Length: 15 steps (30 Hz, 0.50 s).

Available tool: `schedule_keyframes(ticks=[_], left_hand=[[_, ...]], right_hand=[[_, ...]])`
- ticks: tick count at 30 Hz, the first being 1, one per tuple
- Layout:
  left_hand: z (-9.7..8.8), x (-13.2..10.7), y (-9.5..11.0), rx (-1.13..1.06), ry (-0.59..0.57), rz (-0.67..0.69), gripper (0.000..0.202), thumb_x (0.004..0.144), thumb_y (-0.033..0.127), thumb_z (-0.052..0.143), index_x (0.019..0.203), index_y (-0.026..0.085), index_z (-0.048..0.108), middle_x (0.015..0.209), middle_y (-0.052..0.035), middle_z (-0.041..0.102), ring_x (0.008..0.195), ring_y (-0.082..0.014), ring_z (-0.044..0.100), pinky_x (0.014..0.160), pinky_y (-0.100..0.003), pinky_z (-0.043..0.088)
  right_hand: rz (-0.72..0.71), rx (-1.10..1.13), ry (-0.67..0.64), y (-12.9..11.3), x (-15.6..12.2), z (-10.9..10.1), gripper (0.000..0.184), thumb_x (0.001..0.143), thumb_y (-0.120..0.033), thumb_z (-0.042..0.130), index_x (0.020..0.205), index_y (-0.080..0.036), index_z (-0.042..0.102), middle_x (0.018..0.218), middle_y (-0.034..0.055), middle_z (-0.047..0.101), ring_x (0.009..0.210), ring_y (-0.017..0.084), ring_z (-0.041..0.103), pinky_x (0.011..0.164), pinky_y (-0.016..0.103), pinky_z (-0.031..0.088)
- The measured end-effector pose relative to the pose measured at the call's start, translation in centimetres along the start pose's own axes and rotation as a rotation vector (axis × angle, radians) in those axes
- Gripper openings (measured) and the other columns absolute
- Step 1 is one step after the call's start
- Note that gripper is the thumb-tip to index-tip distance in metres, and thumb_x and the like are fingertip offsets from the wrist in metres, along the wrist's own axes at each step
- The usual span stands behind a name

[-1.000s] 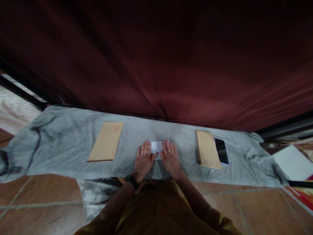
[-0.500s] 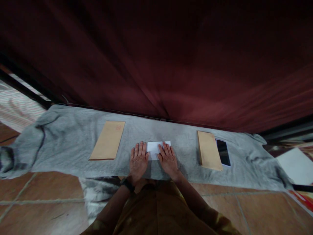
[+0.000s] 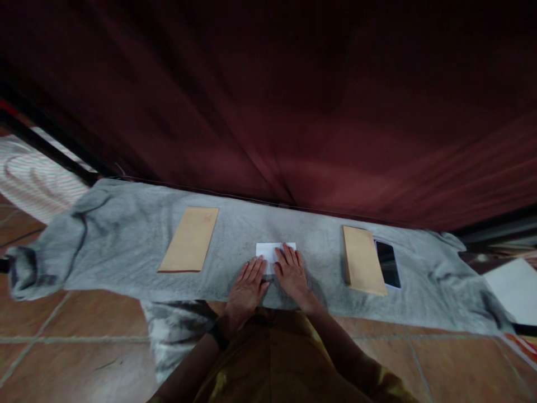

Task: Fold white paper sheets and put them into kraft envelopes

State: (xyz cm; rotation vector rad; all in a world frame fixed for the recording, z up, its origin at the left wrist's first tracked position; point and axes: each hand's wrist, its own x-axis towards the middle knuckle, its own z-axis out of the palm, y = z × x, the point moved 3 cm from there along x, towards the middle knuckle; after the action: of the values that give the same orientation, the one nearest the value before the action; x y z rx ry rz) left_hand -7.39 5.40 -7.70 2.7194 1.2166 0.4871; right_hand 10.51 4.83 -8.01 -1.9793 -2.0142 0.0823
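A small white sheet of paper (image 3: pixel 267 249) lies on the grey cloth in front of me, partly covered by my hands. My left hand (image 3: pixel 247 284) rests flat with its fingers stretched out, their tips on the paper's lower left part. Over the paper's right side, my right hand (image 3: pixel 291 273) presses down with its fingers laid out straight. Neither hand grasps anything. To the left lies a brown envelope (image 3: pixel 189 239) with a faint reddish mark near its top. A thicker brown stack of envelopes (image 3: pixel 364 260) is on the right.
Partly beside the right-hand stack lies a dark-screened phone (image 3: pixel 388 264). The grey cloth (image 3: pixel 126 240) covers a long narrow surface. A dark red curtain (image 3: pixel 268 112) hangs behind it. A white panel (image 3: pixel 514 288) stands at the far right, above the tiled floor (image 3: pixel 92 319).
My left hand has shifted from the paper's left edge to its lower left part, fingers now angled to the right. My right hand stays on the paper. The view has moved slightly.
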Motion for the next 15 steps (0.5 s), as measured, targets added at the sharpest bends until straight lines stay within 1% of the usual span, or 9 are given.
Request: schedule_keyframes(ticks=[2, 4, 8, 11, 15], left_hand=[[-0.1, 0.0, 0.0, 0.01, -0.002, 0.005, 0.058, 0.102, 0.039, 0.042, 0.155, 0.014, 0.042, 0.159, -0.0122, 0.044, 0.149, -0.0264, 0.039, 0.123, -0.047, 0.034], [-0.2, 0.0, 0.1, 0.023, -0.005, 0.007, 0.059, 0.103, 0.04, 0.042, 0.155, 0.013, 0.041, 0.159, -0.0125, 0.044, 0.149, -0.0266, 0.039, 0.123, -0.046, 0.033], [-0.3, 0.1, 0.2, 0.048, 0.001, 0.006, 0.058, 0.103, 0.039, 0.042, 0.154, 0.014, 0.042, 0.159, -0.0123, 0.045, 0.149, -0.0265, 0.04, 0.123, -0.046, 0.033], [-0.4, 0.1, 0.3, 0.061, 0.003, 0.008, 0.056, 0.103, 0.038, 0.043, 0.153, 0.013, 0.043, 0.159, -0.0125, 0.045, 0.149, -0.0263, 0.04, 0.123, -0.046, 0.033], [-0.5, -0.1, 0.3, 0.045, 0.004, 0.014, 0.059, 0.102, 0.039, 0.044, 0.155, 0.013, 0.04, 0.159, -0.0141, 0.044, 0.15, -0.0265, 0.039, 0.123, -0.046, 0.034]], right_hand=[[0.009, 0.017, -0.008, 0.4, 1.1, -0.3, 0.045, 0.104, -0.03, 0.044, 0.147, -0.022, 0.053, 0.156, 0.0116, 0.048, 0.144, 0.028, 0.042, 0.12, 0.052, 0.027], [0.038, 0.017, -0.022, 0.9, 2.6, -0.6, 0.044, 0.103, -0.027, 0.045, 0.146, -0.02, 0.054, 0.153, 0.0123, 0.051, 0.139, 0.027, 0.047, 0.119, 0.048, 0.027], [0.09, 0.008, -0.088, 2.1, 5.5, -1.2, 0.042, 0.097, -0.025, 0.055, 0.139, -0.021, 0.059, 0.138, 0.0118, 0.061, 0.128, 0.026, 0.053, 0.116, 0.043, 0.03], [0.098, 0.032, -0.173, 2.6, 7.0, -1.7, 0.036, 0.092, -0.023, 0.062, 0.127, -0.023, 0.067, 0.127, 0.0104, 0.066, 0.121, 0.026, 0.056, 0.11, 0.041, 0.036], [0.089, 0.075, -0.249, 2.9, 8.2, -2.4, 0.022, 0.087, -0.016, 0.062, 0.104, -0.024, 0.074, 0.116, 0.0074, 0.068, 0.115, 0.024, 0.06, 0.099, 0.036, 0.044]])
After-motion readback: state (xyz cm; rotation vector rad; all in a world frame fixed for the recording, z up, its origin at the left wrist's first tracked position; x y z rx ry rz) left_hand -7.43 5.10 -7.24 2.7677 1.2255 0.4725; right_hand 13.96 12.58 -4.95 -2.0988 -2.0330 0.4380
